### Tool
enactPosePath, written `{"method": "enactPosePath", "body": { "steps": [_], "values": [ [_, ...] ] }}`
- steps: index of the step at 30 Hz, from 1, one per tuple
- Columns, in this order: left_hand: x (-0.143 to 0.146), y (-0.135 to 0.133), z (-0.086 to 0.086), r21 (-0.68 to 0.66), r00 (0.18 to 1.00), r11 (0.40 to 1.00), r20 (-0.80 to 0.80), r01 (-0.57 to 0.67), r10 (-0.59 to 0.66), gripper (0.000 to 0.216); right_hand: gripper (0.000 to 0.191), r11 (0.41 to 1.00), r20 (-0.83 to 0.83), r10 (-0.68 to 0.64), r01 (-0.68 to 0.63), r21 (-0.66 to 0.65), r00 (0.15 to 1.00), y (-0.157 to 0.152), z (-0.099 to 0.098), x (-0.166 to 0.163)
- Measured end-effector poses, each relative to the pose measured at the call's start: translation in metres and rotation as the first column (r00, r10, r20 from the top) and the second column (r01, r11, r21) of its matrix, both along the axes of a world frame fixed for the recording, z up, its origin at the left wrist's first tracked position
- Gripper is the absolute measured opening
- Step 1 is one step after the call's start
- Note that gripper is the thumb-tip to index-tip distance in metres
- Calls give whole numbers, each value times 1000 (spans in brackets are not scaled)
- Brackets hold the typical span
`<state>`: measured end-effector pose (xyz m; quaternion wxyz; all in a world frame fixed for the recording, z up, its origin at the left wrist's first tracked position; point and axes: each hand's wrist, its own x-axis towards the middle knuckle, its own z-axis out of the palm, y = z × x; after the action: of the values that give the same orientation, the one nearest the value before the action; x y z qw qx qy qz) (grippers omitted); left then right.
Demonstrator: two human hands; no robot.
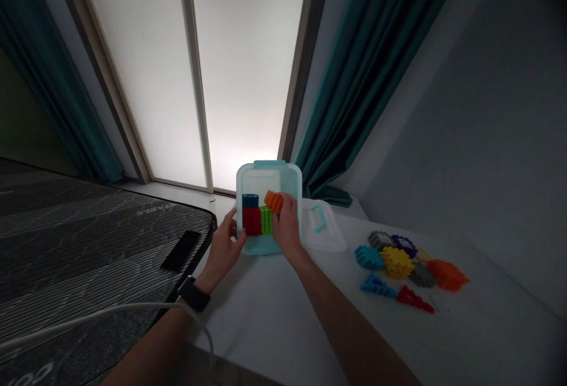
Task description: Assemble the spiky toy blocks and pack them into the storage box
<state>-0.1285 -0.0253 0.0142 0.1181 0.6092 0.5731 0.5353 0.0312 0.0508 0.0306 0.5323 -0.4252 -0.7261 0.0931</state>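
Note:
A pale teal plastic box [290,176] stands on the white table, its opening facing me. Inside it are red blocks [251,221], a dark blue block [250,200] above them and green blocks [266,220] beside them. My left hand [225,244] grips the box's left wall, thumb at the front edge and fingers round the side. With my right hand [287,229] I hold an orange ridged block [273,200] inside the box, over the green ones. My right hand hides the lower right of the box.
A translucent lid with a teal clip [319,219] lies right of the box. Further right are yellow [397,262], light blue [369,257], grey, purple, red and orange [447,274] ridged pieces. A black phone [181,250] lies on the dark mattress at left. A white cable [146,305] crosses my left forearm.

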Motion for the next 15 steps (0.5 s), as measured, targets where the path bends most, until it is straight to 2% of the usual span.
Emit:
{"method": "enactPosePath", "body": {
  "steps": [6, 11, 15],
  "values": [
    [-1, 0, -1, 1, 996, 999, 80, 38, -38, 60, 56, 994, 10, -18, 19, -111, 1000, 17, 3, -4],
    [0, -2, -6, 8, 994, 1000, 107, 17, -17, 55, 55, 968, 77, -4, 23, -248, 997, 27, 3, -8],
    [-2, -1, -11, 8, 987, 999, 155, 48, -49, 55, 58, 949, 101, 2, 30, -314, 995, 30, 2, -10]
  ]
}}
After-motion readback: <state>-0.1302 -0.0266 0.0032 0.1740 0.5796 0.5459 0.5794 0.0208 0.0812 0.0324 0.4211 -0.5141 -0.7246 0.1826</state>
